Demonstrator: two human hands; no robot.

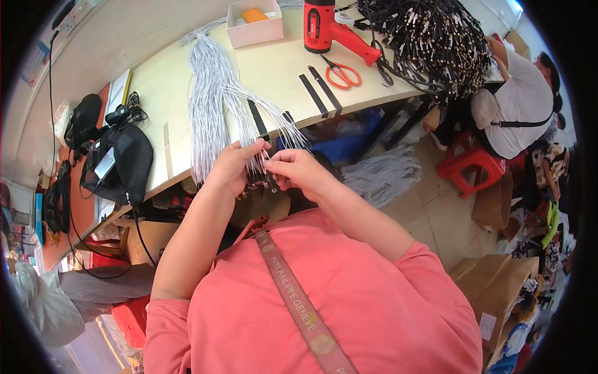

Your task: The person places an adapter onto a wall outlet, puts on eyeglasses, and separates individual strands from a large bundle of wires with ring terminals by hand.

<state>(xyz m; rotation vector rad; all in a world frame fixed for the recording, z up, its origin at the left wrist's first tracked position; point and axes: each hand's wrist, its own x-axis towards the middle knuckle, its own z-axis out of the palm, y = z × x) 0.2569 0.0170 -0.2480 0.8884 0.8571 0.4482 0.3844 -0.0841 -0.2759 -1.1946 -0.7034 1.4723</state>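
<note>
A thick bundle of thin white cables [210, 93] lies across the table and hangs over its front edge. At that edge, my left hand [235, 168] is closed with thumb and fingers pinched on white cables from the bundle. My right hand [298, 169] is just to its right, thumb and forefinger pinched on a thin white cable near the left fingertips. Part of the bundle fans out rightward behind my right hand. Small reddish and metallic ends show below the hands, too small to make out.
Behind and right of the bundle are a white box [254, 31], a red heat gun [319, 28], orange-handled scissors [342, 76], black strips [314, 93] and a heap of black cables [430, 43]. A black bag [128, 162] lies left. A person [517, 106] sits right, by a red stool [470, 165].
</note>
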